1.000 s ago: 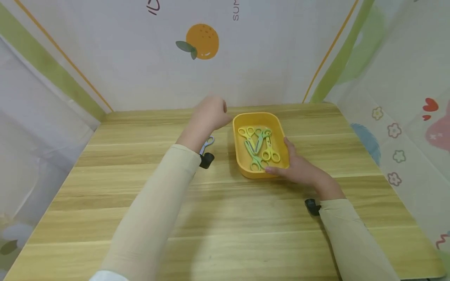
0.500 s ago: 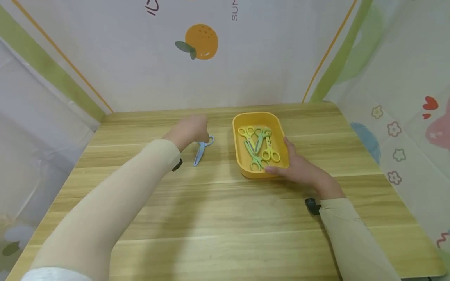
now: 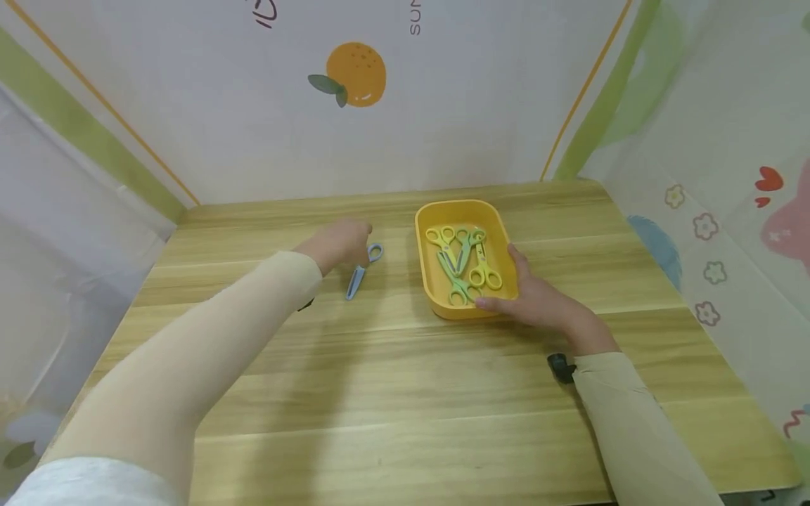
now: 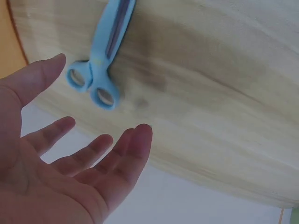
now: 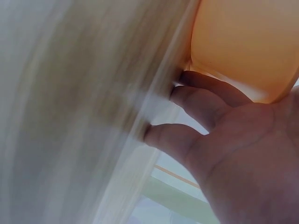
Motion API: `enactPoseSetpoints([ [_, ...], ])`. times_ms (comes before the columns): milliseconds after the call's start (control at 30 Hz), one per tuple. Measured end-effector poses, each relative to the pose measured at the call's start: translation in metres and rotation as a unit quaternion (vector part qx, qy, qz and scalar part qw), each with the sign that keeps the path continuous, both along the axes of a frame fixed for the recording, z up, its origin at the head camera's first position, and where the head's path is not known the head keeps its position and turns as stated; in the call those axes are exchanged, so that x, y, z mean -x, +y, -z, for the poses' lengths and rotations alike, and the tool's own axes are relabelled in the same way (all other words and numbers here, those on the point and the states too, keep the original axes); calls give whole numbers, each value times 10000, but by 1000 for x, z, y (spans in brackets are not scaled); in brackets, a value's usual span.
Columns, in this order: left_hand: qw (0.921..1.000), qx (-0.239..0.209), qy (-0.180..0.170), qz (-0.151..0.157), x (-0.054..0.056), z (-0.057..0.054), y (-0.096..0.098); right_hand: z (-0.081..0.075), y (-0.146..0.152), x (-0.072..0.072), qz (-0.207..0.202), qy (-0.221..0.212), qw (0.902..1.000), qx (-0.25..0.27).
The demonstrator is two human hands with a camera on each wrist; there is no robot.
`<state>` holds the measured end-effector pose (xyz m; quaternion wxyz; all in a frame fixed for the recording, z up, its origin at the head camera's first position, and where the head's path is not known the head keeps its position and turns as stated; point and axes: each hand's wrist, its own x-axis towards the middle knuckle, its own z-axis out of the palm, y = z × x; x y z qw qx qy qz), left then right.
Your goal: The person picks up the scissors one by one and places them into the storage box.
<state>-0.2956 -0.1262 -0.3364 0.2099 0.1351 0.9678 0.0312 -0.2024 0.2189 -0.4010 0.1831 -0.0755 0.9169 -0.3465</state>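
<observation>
My left hand is over a pair of light blue scissors lying on the wooden table. In the left wrist view, the spread fingers and thumb are apart from the blue scissors, whose finger loops are nearest the hand. My right hand holds the near right corner of a yellow plastic bin, thumb at the front rim and fingers along the right side. From the right wrist, the fingers reach down beside the bin wall to the tabletop. Inside the bin lie several yellow scissors and green scissors.
The wood-grain table runs back to a white printed curtain with an orange drawn on it. More printed cloth hangs along the right side. Each wrist wears a small black camera.
My left hand has moved left and down from beside the bin to over the blue scissors. The right hand stays on the bin, and the head view shifts slightly.
</observation>
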Motion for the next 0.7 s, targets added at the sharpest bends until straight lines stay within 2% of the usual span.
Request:
enactPoseSetpoints([
  [200,9999,27,-30,147,-6,14,5,0,-1,1,9,-30,10000,38],
  [333,9996,191,79,186,-8,20,8,1,-1,1,21,-41,10000,73],
  [700,9997,126,1,223,-5,26,12,0,0,1,-12,-13,10000,78],
])
